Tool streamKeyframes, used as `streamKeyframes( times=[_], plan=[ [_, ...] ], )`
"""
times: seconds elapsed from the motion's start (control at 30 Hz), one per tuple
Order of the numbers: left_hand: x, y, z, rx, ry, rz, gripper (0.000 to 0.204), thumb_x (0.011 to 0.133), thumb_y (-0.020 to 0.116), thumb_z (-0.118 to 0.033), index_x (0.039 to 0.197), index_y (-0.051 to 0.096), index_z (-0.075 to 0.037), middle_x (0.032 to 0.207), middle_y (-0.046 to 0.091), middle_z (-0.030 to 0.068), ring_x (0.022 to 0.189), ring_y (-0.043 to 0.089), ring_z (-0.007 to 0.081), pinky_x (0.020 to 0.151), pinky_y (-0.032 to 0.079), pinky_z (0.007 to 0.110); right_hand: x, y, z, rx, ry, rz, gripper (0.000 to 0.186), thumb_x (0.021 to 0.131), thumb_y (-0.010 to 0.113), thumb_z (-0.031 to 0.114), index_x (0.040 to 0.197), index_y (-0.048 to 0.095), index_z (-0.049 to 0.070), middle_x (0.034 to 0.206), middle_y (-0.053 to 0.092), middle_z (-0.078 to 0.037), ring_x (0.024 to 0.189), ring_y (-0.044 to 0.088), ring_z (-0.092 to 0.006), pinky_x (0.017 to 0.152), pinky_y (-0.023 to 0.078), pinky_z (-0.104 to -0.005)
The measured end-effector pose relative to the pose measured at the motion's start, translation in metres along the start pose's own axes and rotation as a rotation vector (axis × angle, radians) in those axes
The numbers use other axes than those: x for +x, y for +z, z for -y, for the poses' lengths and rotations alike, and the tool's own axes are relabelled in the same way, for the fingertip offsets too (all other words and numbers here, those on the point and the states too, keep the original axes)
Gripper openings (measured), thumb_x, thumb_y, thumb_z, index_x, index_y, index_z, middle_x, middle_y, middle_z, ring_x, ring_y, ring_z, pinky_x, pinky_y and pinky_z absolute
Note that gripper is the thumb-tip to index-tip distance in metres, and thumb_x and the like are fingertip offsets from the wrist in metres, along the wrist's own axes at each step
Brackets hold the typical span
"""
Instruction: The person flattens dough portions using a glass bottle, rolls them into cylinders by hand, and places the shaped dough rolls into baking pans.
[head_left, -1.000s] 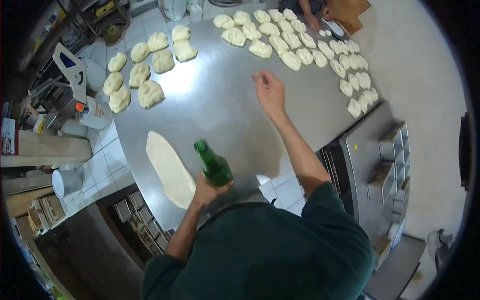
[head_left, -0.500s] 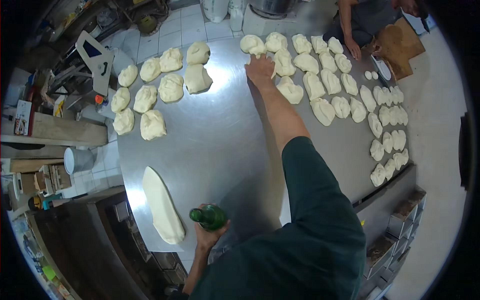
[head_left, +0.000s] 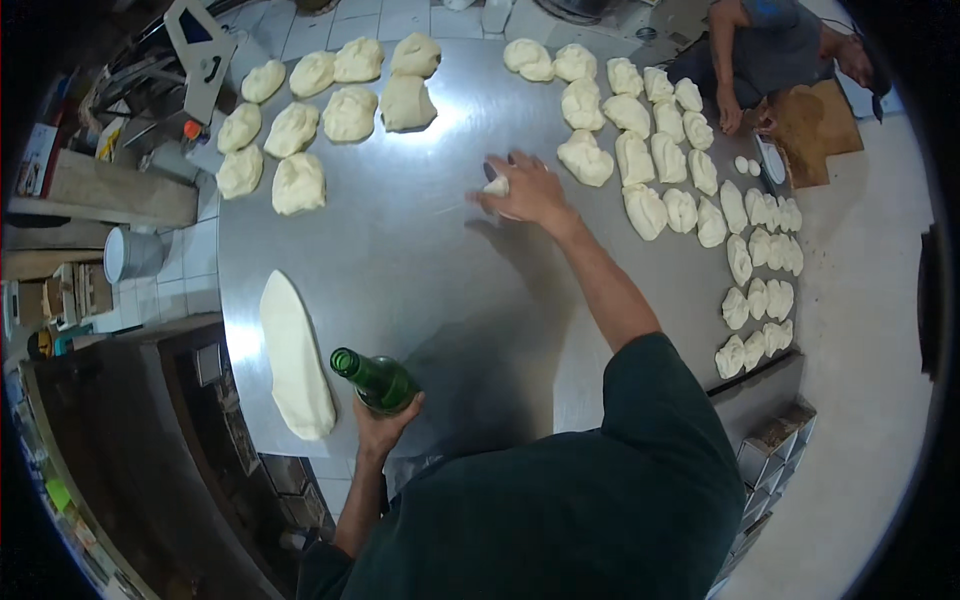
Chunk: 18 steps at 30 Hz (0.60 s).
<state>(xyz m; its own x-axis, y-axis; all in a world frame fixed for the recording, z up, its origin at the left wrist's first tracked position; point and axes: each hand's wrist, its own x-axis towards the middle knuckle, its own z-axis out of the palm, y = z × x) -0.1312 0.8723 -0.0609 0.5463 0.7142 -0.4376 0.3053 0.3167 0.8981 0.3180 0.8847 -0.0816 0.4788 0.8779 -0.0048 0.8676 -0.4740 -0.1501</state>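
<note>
Pale dough (head_left: 498,186) drawn away, bottle (head_left: 380,382) still held

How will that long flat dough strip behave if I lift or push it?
The dough strip looks thin and smooth, so it would probably sag and stretch when lifted. Lying flat on the metal table, it seems unlikely to roll.

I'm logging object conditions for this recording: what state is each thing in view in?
Left hand: closed around the green bottle
Green bottle: held, mouth apparently uncapped
Right hand: over the metal table, fingers curved around a dough lump
Dough lump: mostly hidden by the hand
Dough strip: flattened, lying on the table
Left-side dough pieces: thick, unflattened
Right-side dough pieces: unflattened, rough rows
</note>
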Motion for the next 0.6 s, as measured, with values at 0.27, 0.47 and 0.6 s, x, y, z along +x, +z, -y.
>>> streamKeyframes(
  times=[0.27,0.47,0.6],
  plan=[
    [-0.040,-0.017,0.007,-0.209,-0.016,-0.014,0.076,0.073,0.091,-0.003,0.138,0.053,-0.003,0.124,0.066,0.0145,0.110,0.068,0.0283,0.100,0.056,0.042,-0.021,-0.035,-0.018,0.550,0.327,0.466,0.053,0.084,0.078,0.039,0.124,0.070,0.005,0.100,0.074,-0.010,0.086,0.068,-0.0204,0.078,0.054,-0.0318],
    [-0.086,-0.058,0.003,-0.237,0.104,0.065,0.065,0.073,0.091,-0.005,0.129,0.059,0.000,0.115,0.070,0.0119,0.097,0.069,0.0215,0.091,0.056,0.036,-0.142,-0.193,0.173,1.173,-0.027,-0.237,0.053,0.094,0.075,0.017,0.139,0.053,0.000,0.116,0.069,-0.012,0.097,0.066,-0.0179,0.085,0.054,-0.0296],
    [-0.121,-0.093,0.008,-0.244,0.144,0.102,0.063,0.073,0.091,-0.006,0.127,0.059,0.001,0.112,0.070,0.0110,0.094,0.069,0.0196,0.089,0.056,0.033,-0.214,-0.196,0.265,1.018,-0.029,-0.829,0.058,0.088,0.078,0.009,0.138,0.050,-0.002,0.111,0.067,-0.017,0.095,0.069,-0.0250,0.081,0.057,-0.0336]
  ],
)
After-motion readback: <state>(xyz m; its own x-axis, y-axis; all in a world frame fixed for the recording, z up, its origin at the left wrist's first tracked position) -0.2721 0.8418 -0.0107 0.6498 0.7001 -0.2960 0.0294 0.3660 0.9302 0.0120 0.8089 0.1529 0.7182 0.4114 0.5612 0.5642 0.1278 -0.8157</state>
